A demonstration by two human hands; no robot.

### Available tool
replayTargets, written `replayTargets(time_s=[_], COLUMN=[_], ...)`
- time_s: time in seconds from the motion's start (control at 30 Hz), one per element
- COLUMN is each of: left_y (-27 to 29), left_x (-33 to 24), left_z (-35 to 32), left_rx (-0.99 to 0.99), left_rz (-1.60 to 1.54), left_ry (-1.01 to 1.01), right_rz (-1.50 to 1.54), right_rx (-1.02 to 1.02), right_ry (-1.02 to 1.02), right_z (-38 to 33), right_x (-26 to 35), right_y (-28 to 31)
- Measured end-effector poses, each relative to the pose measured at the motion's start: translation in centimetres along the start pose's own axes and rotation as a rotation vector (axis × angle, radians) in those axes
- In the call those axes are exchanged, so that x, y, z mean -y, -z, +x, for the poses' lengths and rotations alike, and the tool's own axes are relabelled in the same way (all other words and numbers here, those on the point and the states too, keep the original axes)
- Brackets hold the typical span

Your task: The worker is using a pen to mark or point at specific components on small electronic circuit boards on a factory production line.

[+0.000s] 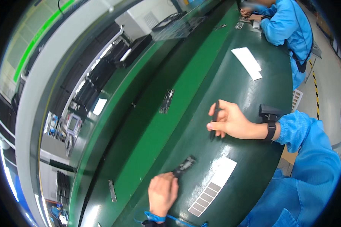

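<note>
My left hand (162, 193) is closed on the near end of a narrow dark strip-like part (185, 165) with lighter grey patches, low over the green bench. A slim black pen-like tool (216, 113) stands roughly upright in the fingers of my right hand (231, 120); its exact kind does not show. The tool is apart from the dark part. Between my hands and my body lies a white label sheet (225, 170) with a row of dark grey rectangles at its near end.
A green conveyor belt (147, 145) runs along the bench's left, carrying dark strip-like parts (166, 101). White sheets (247, 62) lie farther along the bench. A co-worker in blue (288, 22) sits at the far right. A blue cord (178, 220) trails from my left wrist.
</note>
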State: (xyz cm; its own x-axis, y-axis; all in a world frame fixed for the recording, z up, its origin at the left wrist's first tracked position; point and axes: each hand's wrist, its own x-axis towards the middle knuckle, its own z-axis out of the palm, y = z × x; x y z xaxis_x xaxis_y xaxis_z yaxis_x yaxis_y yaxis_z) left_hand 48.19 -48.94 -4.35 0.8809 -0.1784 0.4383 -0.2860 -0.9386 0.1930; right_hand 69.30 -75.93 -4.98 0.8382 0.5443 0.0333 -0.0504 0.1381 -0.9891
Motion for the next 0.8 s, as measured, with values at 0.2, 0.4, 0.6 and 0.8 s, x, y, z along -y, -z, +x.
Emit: replayTargets(time_s=[0.2,0.4,0.6,0.8], left_y=[0.7,-7.0,-11.0,-5.2], left_x=[12.3,14.2,13.5,6.2], left_z=[5.1,13.1,20.0,14.1], left_rx=[0.102,-0.121,-0.151,-0.134], left_rz=[-0.063,0.135,-0.01,-0.13], left_ry=[0.511,0.242,0.342,0.362], right_rz=[-0.04,-0.137,-0.03,0.087], right_rx=[-0.146,-0.126,0.076,0.432], right_ry=[-0.005,-0.072,-0.077,-0.02], right_z=[-4.9,-6.4,-7.3,-7.6], right_x=[0.9,1.1,0.5,-0.7], right_y=[6.7,9.8,5.9,0.5])
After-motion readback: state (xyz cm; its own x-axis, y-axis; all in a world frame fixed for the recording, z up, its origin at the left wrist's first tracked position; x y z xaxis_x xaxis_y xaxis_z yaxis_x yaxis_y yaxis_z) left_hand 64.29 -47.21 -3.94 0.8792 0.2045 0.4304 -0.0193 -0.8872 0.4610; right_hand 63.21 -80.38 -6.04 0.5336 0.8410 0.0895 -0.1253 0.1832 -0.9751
